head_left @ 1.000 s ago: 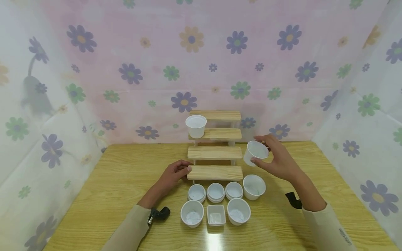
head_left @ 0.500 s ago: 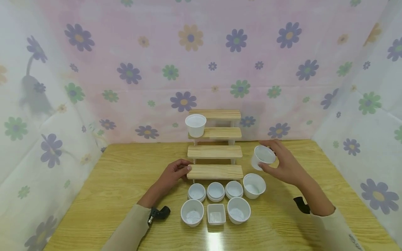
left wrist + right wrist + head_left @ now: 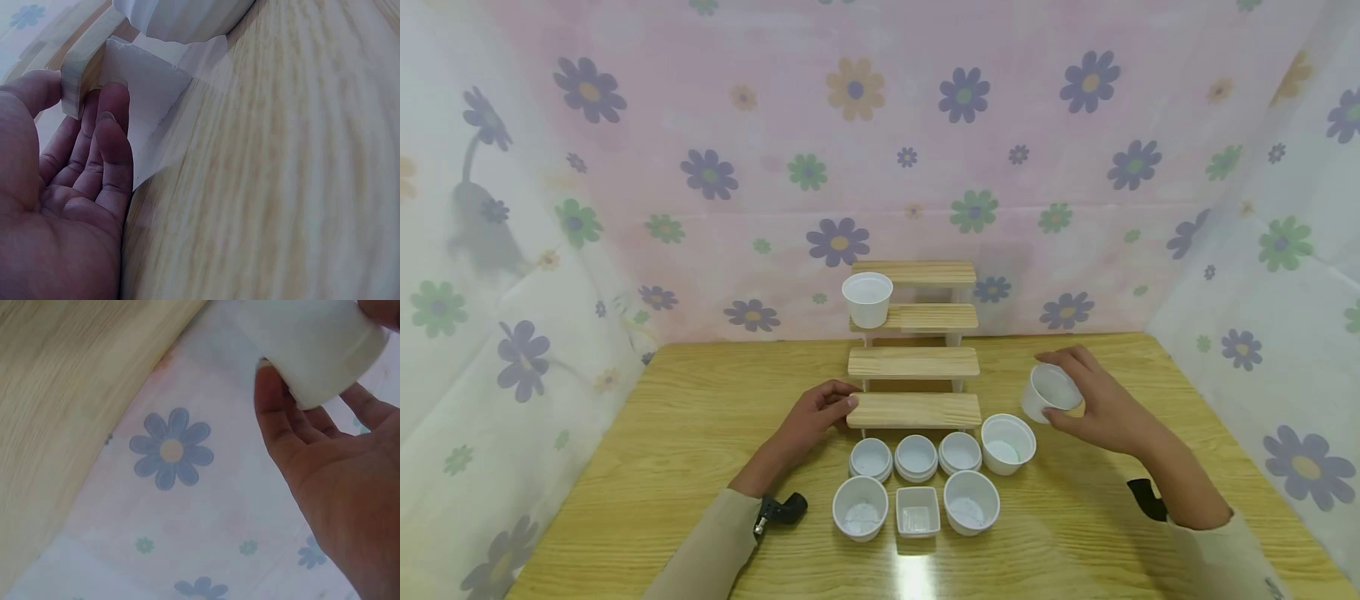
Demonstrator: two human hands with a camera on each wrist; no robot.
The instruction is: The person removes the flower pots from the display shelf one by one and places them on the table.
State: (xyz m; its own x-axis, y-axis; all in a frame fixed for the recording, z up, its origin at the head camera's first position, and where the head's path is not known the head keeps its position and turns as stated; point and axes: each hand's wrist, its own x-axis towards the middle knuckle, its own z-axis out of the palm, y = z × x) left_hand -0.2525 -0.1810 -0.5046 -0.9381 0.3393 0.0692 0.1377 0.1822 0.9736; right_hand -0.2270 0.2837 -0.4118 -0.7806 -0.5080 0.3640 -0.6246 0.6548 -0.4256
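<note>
A tiered wooden stand [image 3: 917, 411] stands mid-table. My left hand [image 3: 808, 417] pinches the left end of its lowest step; the left wrist view shows the thumb over the plank end [image 3: 84, 72] and fingers beneath. To the right of the stand, my right hand [image 3: 1101, 408] holds a white cup [image 3: 1040, 398] between thumb and fingers, slightly tilted. In the right wrist view the cup's white side [image 3: 319, 350] shows above the fingers. Whether its base touches the table cannot be told. Another white cup [image 3: 868, 304] sits on an upper step at the left.
Before the stand is a row of three small round pots, the middle one [image 3: 916, 457] among them, with a larger cup [image 3: 1008, 446] at its right. Nearer lie a square dish [image 3: 917, 512] and two round cups [image 3: 860, 508]. A flowered cloth [image 3: 910, 183] walls the back and sides.
My right hand has moved right and toward me with the white cup, coming lower away from the stand. The left hand stays at the lowest step.
</note>
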